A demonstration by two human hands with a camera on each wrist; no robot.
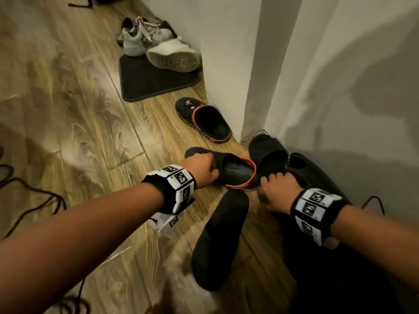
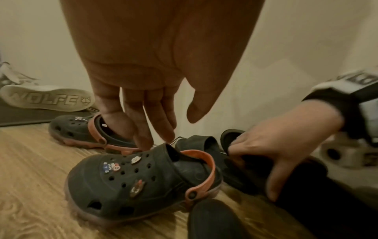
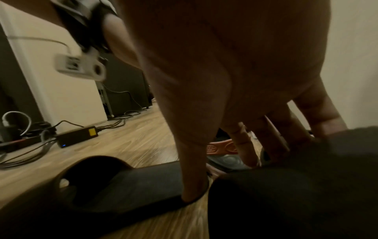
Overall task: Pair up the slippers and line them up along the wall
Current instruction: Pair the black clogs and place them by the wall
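A black clog with a red heel strap (image 1: 235,173) (image 2: 126,181) stands on the wood floor, and its twin (image 1: 204,116) (image 2: 75,131) lies farther off by the wall corner. My left hand (image 1: 201,168) (image 2: 147,140) reaches down with straight fingers touching the near clog's upper rim, thumb held apart. My right hand (image 1: 278,189) (image 2: 276,153) (image 3: 225,97) curls over a plain black slide slipper (image 1: 269,155) (image 2: 198,143) next to the wall. A second black slide (image 1: 222,241) (image 3: 126,186) lies on the floor below my hands, and my right thumb touches its end.
White sneakers (image 1: 156,37) sit on a black mat (image 1: 156,85) farther along the wall. The white wall corner (image 1: 249,87) juts out beside the far clog. Cables (image 1: 34,196) and a power adapter (image 3: 77,135) lie on the floor to the left. My dark trouser leg (image 1: 328,245) fills the lower right.
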